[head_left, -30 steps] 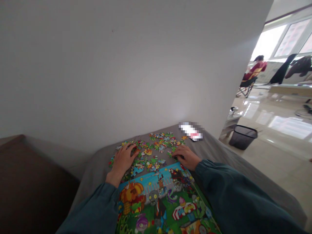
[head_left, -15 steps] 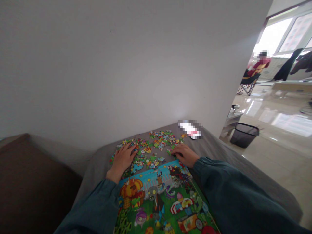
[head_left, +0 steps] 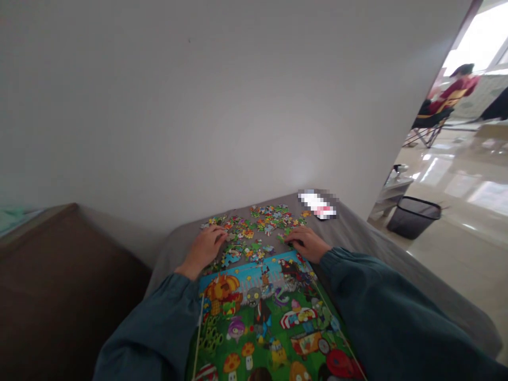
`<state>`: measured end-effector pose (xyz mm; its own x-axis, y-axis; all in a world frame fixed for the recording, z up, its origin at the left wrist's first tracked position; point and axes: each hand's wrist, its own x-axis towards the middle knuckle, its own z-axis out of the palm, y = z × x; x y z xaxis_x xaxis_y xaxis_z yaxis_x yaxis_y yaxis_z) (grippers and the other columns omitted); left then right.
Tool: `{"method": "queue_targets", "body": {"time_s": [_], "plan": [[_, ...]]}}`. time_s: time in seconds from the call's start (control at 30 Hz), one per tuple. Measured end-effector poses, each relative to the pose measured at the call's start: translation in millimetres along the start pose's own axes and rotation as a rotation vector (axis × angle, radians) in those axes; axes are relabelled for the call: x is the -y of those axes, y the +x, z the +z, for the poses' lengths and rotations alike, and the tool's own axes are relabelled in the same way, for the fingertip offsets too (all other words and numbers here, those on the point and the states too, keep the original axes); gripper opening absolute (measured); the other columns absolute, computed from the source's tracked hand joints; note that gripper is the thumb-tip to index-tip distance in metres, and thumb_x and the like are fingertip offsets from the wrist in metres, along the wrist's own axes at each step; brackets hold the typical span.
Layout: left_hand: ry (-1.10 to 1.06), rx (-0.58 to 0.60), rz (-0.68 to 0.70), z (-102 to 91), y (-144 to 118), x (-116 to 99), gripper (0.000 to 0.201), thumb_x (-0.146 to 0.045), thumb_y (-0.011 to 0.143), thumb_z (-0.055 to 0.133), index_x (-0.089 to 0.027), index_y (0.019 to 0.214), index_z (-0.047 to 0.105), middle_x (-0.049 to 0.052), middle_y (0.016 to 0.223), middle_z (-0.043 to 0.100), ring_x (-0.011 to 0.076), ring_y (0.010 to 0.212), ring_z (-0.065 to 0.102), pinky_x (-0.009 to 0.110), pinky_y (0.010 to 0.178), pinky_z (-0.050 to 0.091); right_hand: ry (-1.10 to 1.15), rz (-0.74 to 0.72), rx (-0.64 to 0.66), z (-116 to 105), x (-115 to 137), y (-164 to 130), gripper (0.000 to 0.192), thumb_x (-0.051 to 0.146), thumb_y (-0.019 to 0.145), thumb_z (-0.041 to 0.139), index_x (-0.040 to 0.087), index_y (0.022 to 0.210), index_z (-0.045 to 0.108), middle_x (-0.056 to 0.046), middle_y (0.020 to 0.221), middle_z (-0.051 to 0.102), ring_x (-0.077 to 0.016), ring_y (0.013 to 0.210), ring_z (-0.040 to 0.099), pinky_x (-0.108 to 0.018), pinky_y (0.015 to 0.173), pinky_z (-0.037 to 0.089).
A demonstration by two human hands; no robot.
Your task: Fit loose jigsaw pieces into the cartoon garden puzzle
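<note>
Loose jigsaw puzzle pieces [head_left: 272, 214] lie in a colourful spread on the grey cloth. At the left side of the spread is my left hand [head_left: 204, 250], palm down, thumb slightly apart from the fingers, and I see nothing held. My right hand [head_left: 309, 244] is at the right side, its fingers bent down onto a green puzzle piece [head_left: 281, 238]. Closer to me, between my forearms, lies a puzzle board [head_left: 257, 317] printed with cartoon zombies, plants, pumpkins and mushrooms. Its lower edge is out of view.
A phone [head_left: 317, 204] with a bright, pixelated screen rests at the back right of the grey cloth [head_left: 381, 254]. A pale wall [head_left: 238, 106] rises behind. On the floor at right stand a black bin [head_left: 413, 218] and a small shelf [head_left: 392, 193]. A person [head_left: 456, 92] sits farther off.
The view has shifted, so the scene appears farther right and slightly higher. My left hand's fingers have drawn closer together. My right hand stays by the green piece.
</note>
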<state>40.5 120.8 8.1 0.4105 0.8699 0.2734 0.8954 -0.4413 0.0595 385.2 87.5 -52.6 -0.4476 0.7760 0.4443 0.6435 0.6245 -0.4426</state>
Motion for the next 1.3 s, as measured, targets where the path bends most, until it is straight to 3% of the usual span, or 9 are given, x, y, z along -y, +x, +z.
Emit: {"method": "queue_targets", "body": {"time_s": [0.13, 0.27, 0.37, 0.57, 0.8, 1.07, 1.3], "plan": [[-0.025, 0.047, 0.005, -19.7, -48, -5, 0.038, -0.040, 0.096, 0.035, -0.024, 0.103, 0.068, 0.002, 0.107, 0.071, 0.0192, 0.100, 0.063, 0.033, 0.091, 0.048, 0.020, -0.021, -0.008, 0, -1, -2, 0.031, 0.006, 0.077, 0.048, 0.020, 0.094, 0.071, -0.007, 0.095, 0.070, -0.0212, 0.093, 0.061, -0.040, 0.089, 0.045], [0.005, -0.059, 0.133, -26.1, -107, -15, 0.044, -0.045, 0.097, 0.032, -0.024, 0.100, 0.070, 0.001, 0.101, 0.074, 0.0182, 0.093, 0.067, 0.032, 0.086, 0.050, 0.013, -0.026, -0.006, 0, 0, -2, 0.029, 0.008, 0.078, 0.048, 0.019, 0.092, 0.071, -0.007, 0.094, 0.070, -0.0219, 0.093, 0.061, -0.040, 0.089, 0.045], [0.039, -0.129, 0.189, -27.1, -131, -19, 0.040, -0.042, 0.097, 0.035, -0.024, 0.099, 0.071, 0.001, 0.096, 0.075, 0.0174, 0.089, 0.068, 0.031, 0.083, 0.051, -0.009, -0.031, 0.001, 1, 1, -3, 0.029, 0.008, 0.078, 0.047, 0.018, 0.092, 0.071, -0.008, 0.096, 0.069, -0.0226, 0.094, 0.061, -0.041, 0.090, 0.045], [0.071, -0.117, 0.229, -28.2, -143, -19, 0.028, -0.035, 0.092, 0.046, -0.027, 0.097, 0.073, -0.001, 0.099, 0.074, 0.0185, 0.093, 0.068, 0.032, 0.084, 0.053, -0.009, -0.022, -0.004, 0, 2, -3, 0.030, 0.008, 0.078, 0.047, 0.019, 0.092, 0.071, -0.008, 0.096, 0.070, -0.0221, 0.093, 0.062, -0.041, 0.089, 0.047], [0.039, -0.032, 0.152, -25.1, -153, -20, 0.024, -0.039, 0.087, 0.053, -0.029, 0.082, 0.074, 0.000, 0.105, 0.073, 0.0234, 0.101, 0.066, 0.039, 0.087, 0.054, -0.003, -0.027, 0.001, -1, 2, -3, 0.031, 0.008, 0.078, 0.046, 0.019, 0.094, 0.071, -0.008, 0.096, 0.070, -0.0228, 0.094, 0.061, -0.041, 0.089, 0.047], [-0.061, 0.054, -0.013, -23.5, -153, -19, 0.027, -0.048, 0.087, 0.051, -0.031, 0.097, 0.069, 0.000, 0.097, 0.072, 0.0183, 0.090, 0.067, 0.030, 0.083, 0.054, 0.005, -0.015, 0.005, -1, 2, -3, 0.031, 0.009, 0.078, 0.047, 0.020, 0.094, 0.071, -0.007, 0.095, 0.070, -0.0215, 0.094, 0.061, -0.040, 0.090, 0.046], [-0.043, 0.029, -0.034, -27.1, -153, -20, 0.028, -0.051, 0.085, 0.052, -0.031, 0.092, 0.070, -0.001, 0.090, 0.072, 0.0185, 0.083, 0.067, 0.030, 0.078, 0.054, -0.003, -0.020, 0.006, 1, 1, -4, 0.031, 0.008, 0.078, 0.047, 0.020, 0.094, 0.071, -0.007, 0.096, 0.070, -0.0219, 0.095, 0.061, -0.040, 0.089, 0.047]]}}
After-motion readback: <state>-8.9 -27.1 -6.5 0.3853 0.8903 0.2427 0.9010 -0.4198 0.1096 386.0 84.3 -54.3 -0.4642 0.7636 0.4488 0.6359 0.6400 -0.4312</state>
